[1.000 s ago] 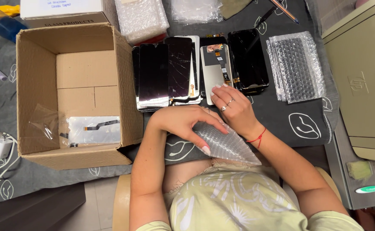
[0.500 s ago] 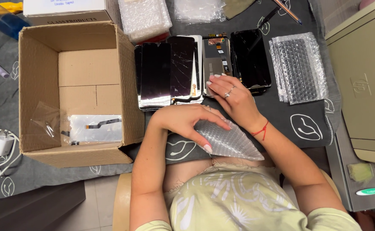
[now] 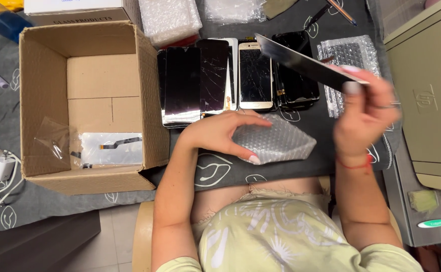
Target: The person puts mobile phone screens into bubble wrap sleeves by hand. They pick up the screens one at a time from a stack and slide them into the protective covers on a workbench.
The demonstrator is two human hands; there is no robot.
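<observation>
Head view: the right hand [image 3: 364, 113], which lay on the row of screens a moment ago, is now raised, fingers pinched on a dark phone screen panel [image 3: 308, 63] held tilted above the row. The left hand [image 3: 225, 132] still grips a bubble-wrap pouch [image 3: 281, 143] on the mat. An open brown cardboard box [image 3: 87, 100] stands left, a white labelled box [image 3: 74, 10] behind it.

Box [image 3: 87, 100] left of screens [image 3: 230, 75]; bubble pouch [image 3: 276, 143] before them.
</observation>
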